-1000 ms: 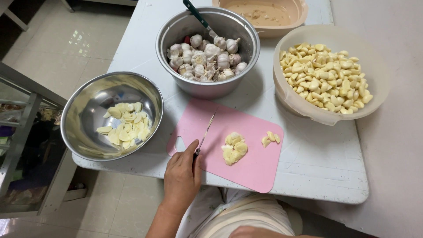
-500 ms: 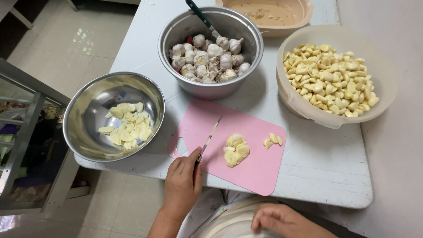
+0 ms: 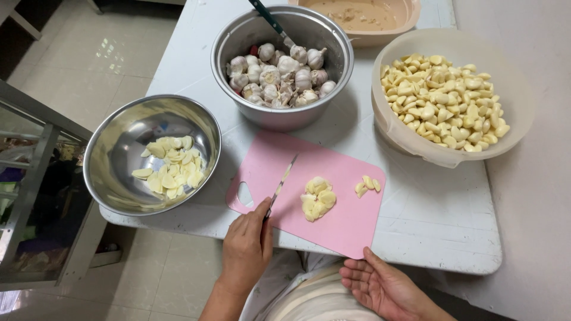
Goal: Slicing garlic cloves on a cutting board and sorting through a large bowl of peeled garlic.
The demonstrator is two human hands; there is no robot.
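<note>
- Right hand: lay nearest the camera, palm up, fingers spread and empty, just below the near edge of the table. It touched nothing; the near corner of the cutting board sat just above its fingertips.
- Left hand: was closed around the handle of a knife, at the near left edge of the board.
- Knife: the blade rested low over the board, its long axis running diagonally from the left hand away and to the right, tip pointing toward the steel pot. Whether the edge touched the board could not be told.
- Cutting board: pink, thin, lying skewed on the white table, with a handle cut-out near the left hand.
- Pile of cut garlic: sat mid-board, just right of the blade and apart from it; it lay up and to the right of the left hand, and up and to the left of the right hand. Both hands were near it; the left was the nearer.
- Smaller garlic pieces: a few lay further right on the board, near the pile.
- Steel bowl: stood left of the board, holding garlic slices.
- Plastic bowl: stood at the far right, full of peeled cloves.
- Steel pot: stood beyond the board, holding unpeeled garlic bulbs and a dark-handled utensil.
- Tan basin: was farthest, partly out of frame.
</note>
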